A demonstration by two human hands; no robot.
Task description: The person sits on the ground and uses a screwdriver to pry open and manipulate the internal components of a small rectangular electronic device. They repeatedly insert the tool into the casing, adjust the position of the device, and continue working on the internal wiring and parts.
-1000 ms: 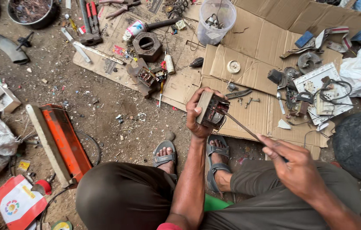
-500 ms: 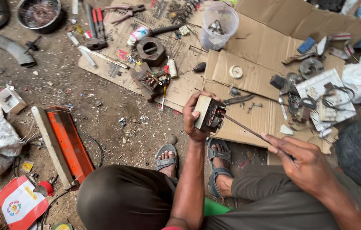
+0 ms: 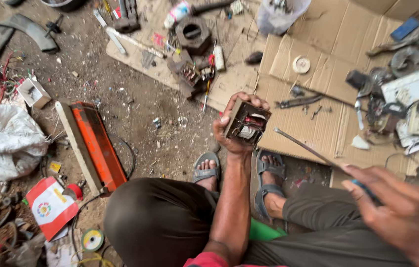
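While gripped: boxy rusty transformer (image 3: 247, 121), L hand (image 3: 230, 132).

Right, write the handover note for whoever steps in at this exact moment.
Left hand: gripping a small boxy transformer core, held up over the edge of the flattened cardboard, open side facing the camera.
Right hand: holding a long thin screwdriver by its handle; the tip is close to the core but apart from it.
Done: the core is off the ground and in hand.
Left: the tool has not touched the core. More parts and tools lie on the cardboard; an orange metal case lies on the dirt to the left.
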